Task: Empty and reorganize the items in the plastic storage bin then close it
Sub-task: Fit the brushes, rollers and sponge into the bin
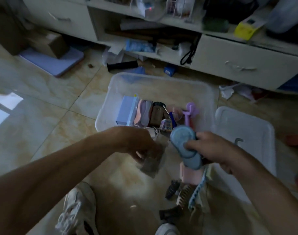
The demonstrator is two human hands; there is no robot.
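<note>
Clear plastic storage bin (211, 97) sits open on the tiled floor (43, 119) at centre frame, its clear lid (256, 133) lying just right of it. At lower centre, the right hand (212, 150) grips a blue oval plastic case (183, 141), while the left hand (141, 143) pinches a small clear packet (151, 165) beside it.

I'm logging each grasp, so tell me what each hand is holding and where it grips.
Right hand grips the blue brush around its middle. Left hand pinches a clear packet by its top edge.
</note>
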